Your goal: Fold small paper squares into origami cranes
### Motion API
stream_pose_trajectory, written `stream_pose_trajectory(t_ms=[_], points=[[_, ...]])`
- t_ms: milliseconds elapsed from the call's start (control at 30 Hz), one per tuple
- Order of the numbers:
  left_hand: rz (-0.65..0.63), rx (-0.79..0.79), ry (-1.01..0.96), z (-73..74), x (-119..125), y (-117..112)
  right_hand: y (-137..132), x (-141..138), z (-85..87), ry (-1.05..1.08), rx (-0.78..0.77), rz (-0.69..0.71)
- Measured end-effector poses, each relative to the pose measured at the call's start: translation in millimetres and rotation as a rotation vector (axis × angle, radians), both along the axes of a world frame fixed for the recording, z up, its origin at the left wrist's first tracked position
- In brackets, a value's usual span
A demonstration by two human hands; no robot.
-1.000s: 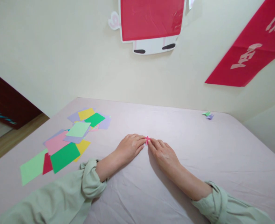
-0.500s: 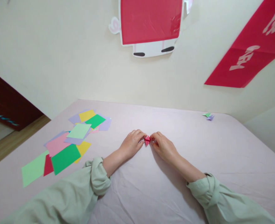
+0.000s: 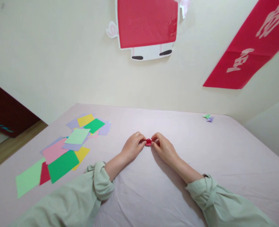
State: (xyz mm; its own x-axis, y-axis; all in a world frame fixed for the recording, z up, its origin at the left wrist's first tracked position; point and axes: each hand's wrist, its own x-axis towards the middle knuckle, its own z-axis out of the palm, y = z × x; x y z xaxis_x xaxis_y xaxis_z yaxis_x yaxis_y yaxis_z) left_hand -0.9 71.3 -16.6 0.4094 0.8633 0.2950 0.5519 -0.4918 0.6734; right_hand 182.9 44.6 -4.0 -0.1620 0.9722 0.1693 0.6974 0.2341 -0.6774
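A small red folded paper piece (image 3: pixel 148 142) sits between my two hands near the middle of the pale pink sheet (image 3: pixel 201 151). My left hand (image 3: pixel 132 147) pinches its left side with curled fingers. My right hand (image 3: pixel 163 147) pinches its right side the same way. Both wrists rest low on the sheet, and both arms wear pale green sleeves pushed up the forearm.
Several loose coloured paper squares (image 3: pixel 63 148) lie scattered at the left, green, pink, yellow, lilac and red. Two small folded paper pieces (image 3: pixel 208 118), green and lilac, sit at the far right by the wall. Red banners hang on the cream wall (image 3: pixel 59 63) behind.
My fingers were stretched flat against the red piece; they have curled into a pinch on both sides. My hands drew slightly nearer, and the view shifted a little left.
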Motion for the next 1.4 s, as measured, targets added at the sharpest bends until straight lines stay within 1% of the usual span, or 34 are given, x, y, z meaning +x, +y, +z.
stream_pose_trajectory(t_ms=[167, 333, 467, 633, 800, 1033, 1233, 1400], points=[[0.003, -0.041, -0.034, 2.5, 0, 0, 0, -1, -2.5, 0.071, 0.014, 0.054], [0.012, -0.08, -0.073, 6.8, 1, 0, -1, -5, 0.0, 0.211, 0.005, 0.089], [0.025, -0.09, -0.092, 8.2, 2, -1, -1, -8, 2.7, 0.286, -0.002, 0.087], [0.026, -0.093, -0.076, 10.1, 3, -2, 0, -7, 0.1, 0.324, -0.025, 0.087], [0.015, -0.048, -0.025, 8.1, 2, -4, 1, -6, -1.6, 0.29, -0.011, 0.109], [0.0, 0.015, -0.001, 3.9, 1, -7, 1, -6, 0.0, 0.23, 0.02, 0.072], [0.005, -0.007, -0.048, 5.8, 1, -9, 2, -1, -3.0, 0.091, 0.092, 0.03], [-0.002, -0.015, -0.007, 8.7, 4, -13, 0, 0, -3.9, 0.043, 0.103, 0.05]])
